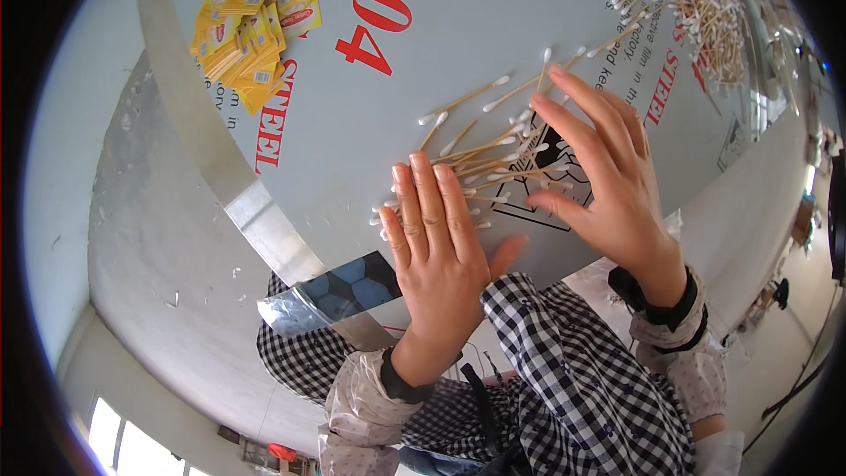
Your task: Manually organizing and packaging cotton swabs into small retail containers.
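Observation:
Several wooden-stick cotton swabs (480, 157) with white tips lie in a loose bunch on the table near me, some pointing different ways. Flat over the left end of this bunch rests my left hand (441, 256), its fingers stretched out and swab tips peeking out beside them. My right hand (617, 176) is at the bunch's right side, fingers spread and curved, with the thumb apart. Its fingertips are close to a few swabs, and whether they touch any I cannot tell. Neither hand grips a swab.
A large heap of cotton swabs (709, 18) lies at the far right. Small yellow printed packets (251, 40) are stacked loosely at the far left. The grey film-covered tabletop (352, 123) has a bare metal edge (273, 229) on the left.

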`<action>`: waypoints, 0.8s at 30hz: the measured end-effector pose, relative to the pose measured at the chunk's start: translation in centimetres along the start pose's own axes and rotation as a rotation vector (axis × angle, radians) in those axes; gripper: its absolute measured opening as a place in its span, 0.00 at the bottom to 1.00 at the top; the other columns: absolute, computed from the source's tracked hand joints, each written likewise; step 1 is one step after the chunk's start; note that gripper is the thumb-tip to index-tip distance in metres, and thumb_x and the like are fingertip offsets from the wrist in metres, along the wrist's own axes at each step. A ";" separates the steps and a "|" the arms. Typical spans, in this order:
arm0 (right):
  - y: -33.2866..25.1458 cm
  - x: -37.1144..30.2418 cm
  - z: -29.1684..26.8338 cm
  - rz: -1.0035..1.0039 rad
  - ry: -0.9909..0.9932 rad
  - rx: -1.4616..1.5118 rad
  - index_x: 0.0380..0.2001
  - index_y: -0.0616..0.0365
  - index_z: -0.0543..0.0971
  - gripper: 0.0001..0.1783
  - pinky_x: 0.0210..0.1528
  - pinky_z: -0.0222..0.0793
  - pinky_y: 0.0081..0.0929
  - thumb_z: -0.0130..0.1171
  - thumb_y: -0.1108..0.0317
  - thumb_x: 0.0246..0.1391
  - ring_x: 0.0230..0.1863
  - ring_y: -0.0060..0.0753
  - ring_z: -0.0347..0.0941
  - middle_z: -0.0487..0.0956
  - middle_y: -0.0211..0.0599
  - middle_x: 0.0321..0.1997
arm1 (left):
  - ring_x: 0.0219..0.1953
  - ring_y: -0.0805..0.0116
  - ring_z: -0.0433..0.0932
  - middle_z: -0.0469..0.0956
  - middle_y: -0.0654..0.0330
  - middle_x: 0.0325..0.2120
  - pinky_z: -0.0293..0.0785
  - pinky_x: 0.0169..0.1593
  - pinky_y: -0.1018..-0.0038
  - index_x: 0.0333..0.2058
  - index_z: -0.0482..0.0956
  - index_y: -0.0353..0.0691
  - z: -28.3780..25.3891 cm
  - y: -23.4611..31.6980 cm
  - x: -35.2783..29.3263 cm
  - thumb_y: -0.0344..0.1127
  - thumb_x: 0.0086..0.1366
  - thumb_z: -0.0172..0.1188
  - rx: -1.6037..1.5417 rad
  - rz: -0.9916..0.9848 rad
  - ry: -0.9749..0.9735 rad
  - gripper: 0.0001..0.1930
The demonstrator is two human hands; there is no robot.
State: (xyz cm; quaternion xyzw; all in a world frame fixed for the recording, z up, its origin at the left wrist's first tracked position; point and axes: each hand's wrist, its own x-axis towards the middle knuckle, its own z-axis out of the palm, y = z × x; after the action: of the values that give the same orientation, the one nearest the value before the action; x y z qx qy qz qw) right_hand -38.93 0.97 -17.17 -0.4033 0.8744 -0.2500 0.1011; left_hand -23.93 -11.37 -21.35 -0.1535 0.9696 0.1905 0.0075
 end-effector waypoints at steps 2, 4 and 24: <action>0.2 1.4 -0.4 -0.133 -0.020 -0.145 0.56 0.54 0.76 0.38 0.61 0.64 0.41 0.73 0.71 0.35 0.58 0.44 0.69 0.74 0.35 0.61 | 0.70 0.41 0.56 0.59 0.36 0.65 0.53 0.68 0.48 0.64 0.58 0.24 0.6 0.3 0.5 0.68 0.64 0.47 0.055 -0.033 0.105 0.48; 1.2 2.5 -0.1 -0.174 -0.014 -0.100 0.52 0.54 0.78 0.33 0.60 0.65 0.39 0.72 0.73 0.36 0.55 0.42 0.70 0.76 0.33 0.58 | 0.69 0.42 0.57 0.60 0.36 0.65 0.54 0.68 0.49 0.63 0.59 0.23 0.7 0.3 0.7 0.68 0.64 0.47 0.073 -0.037 0.116 0.48; 5.3 7.3 -1.6 -0.105 0.149 -0.040 0.29 0.56 0.78 0.05 0.42 0.68 0.33 0.63 0.75 0.48 0.34 0.40 0.73 0.77 0.32 0.28 | 0.71 0.48 0.54 0.59 0.42 0.67 0.46 0.71 0.49 0.65 0.59 0.27 1.5 0.9 -3.7 0.69 0.66 0.44 0.184 0.009 0.016 0.47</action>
State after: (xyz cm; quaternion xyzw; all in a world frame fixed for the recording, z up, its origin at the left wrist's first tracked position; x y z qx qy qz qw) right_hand -47.81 -1.02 -18.38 -0.4307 0.8621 -0.2666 0.0147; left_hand -20.71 -8.91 -22.14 -0.1492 0.9837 0.0993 0.0129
